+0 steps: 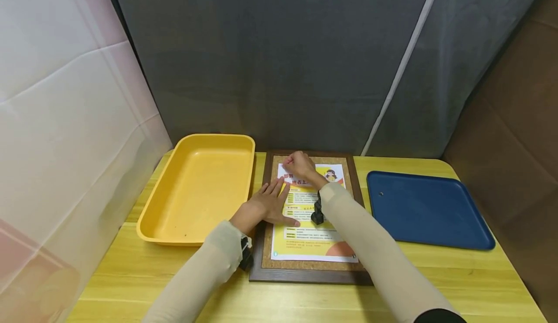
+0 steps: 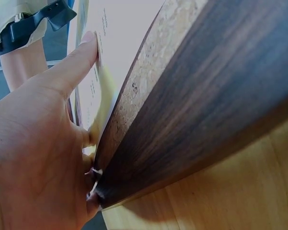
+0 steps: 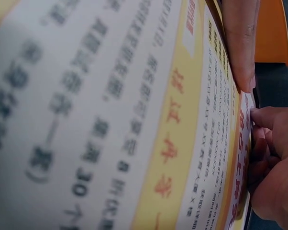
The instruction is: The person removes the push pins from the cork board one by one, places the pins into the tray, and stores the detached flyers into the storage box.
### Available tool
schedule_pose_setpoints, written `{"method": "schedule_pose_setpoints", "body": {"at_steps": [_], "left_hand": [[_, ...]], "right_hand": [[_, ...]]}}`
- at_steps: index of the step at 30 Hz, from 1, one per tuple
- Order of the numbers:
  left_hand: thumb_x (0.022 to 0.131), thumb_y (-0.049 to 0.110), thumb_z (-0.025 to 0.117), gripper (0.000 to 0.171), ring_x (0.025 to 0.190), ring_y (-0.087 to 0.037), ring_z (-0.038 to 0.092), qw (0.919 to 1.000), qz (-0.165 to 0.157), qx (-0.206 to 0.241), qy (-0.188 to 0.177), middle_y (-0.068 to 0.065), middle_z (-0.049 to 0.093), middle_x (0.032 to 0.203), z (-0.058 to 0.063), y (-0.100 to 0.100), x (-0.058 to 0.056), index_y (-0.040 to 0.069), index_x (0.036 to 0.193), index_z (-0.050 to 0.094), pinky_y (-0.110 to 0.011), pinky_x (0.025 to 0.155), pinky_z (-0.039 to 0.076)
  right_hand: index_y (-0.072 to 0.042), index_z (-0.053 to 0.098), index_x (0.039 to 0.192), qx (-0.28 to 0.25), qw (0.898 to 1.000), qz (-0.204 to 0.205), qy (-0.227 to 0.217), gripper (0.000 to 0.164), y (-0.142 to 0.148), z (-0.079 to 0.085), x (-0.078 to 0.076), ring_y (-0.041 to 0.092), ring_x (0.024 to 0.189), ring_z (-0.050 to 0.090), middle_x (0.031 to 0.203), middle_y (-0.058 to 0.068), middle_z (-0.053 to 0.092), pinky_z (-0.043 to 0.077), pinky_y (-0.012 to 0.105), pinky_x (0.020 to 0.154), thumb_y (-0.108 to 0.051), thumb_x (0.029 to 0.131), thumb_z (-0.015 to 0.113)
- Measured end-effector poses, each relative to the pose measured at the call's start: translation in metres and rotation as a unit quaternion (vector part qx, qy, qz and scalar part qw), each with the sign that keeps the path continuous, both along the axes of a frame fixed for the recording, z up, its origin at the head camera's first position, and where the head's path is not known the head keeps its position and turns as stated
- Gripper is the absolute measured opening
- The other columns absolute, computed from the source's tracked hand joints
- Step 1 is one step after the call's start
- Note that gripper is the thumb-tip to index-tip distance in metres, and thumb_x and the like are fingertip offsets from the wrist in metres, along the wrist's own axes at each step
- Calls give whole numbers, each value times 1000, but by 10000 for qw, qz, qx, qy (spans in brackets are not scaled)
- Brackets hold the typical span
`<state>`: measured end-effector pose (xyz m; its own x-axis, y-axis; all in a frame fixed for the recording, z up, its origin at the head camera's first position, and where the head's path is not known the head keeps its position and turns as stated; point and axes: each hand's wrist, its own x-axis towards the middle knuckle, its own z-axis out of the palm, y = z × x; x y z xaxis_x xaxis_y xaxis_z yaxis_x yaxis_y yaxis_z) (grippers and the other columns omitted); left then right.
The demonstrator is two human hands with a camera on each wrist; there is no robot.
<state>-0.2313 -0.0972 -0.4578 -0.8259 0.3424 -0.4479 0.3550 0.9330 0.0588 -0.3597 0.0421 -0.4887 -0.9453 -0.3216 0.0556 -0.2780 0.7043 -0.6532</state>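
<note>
A white and yellow printed poster (image 1: 315, 246) lies on a cork board (image 1: 305, 265) with a dark brown wooden frame (image 1: 305, 275). My left hand (image 1: 271, 203) rests with spread, straight fingers on the poster's left side and the frame's left edge. In the left wrist view the poster's edge bulges up slightly from the cork beside that hand (image 2: 43, 139). At the poster's upper left corner, my right hand (image 1: 301, 166) has its fingers curled, the thumb against the paper in the right wrist view. Whether something small is under the thumb is hidden.
Left of the board stands a deep yellow tray (image 1: 250, 168). A flat blue tray (image 1: 427, 207) lies to the right. Everything sits on a wood-grain table (image 1: 131, 284), with a grey curtain (image 1: 279, 61) behind and sheets at both sides.
</note>
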Motion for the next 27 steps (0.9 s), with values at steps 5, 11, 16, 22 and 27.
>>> {"method": "schedule_pose_setpoints", "body": {"at_steps": [5,11,16,22,27], "left_hand": [[89,85,54,122,165,-30,-3,10000,3,-30,-24,-13,-7,178,2,0,1,10,172,4,-47,133,4],[88,86,55,124,165,-31,-2,10000,-4,-3,-18,-13,-7,178,-1,0,0,10,172,5,-48,133,4],[88,86,55,123,165,-31,-2,10000,17,-11,-24,-13,-7,178,0,0,1,10,171,5,-48,133,5],[86,87,56,126,165,-31,-2,10000,19,29,39,-12,-8,178,-6,-1,-1,10,172,5,-48,133,4],[85,91,53,129,165,-31,-6,10000,-4,1,9,-12,-13,177,-20,-3,-9,12,171,0,-50,132,2]], "right_hand": [[-11,79,91,68,10000,8,-46,17,-1,0,0,10,66,57,81,-1,72,43,25,64,-21,100,69],[-11,78,95,133,9998,56,-150,15,-1,1,-1,11,69,58,85,-1,72,45,27,68,-22,101,69],[-10,78,99,120,9994,121,-304,15,-1,3,-1,12,73,59,90,1,73,46,28,70,-22,101,69],[-9,80,101,39,9986,44,-518,15,-3,6,-2,12,74,61,92,3,75,48,28,70,-20,101,69],[-8,81,102,-15,9978,-28,-660,15,-4,8,-2,13,76,63,95,4,76,50,28,70,-19,101,70]]}}
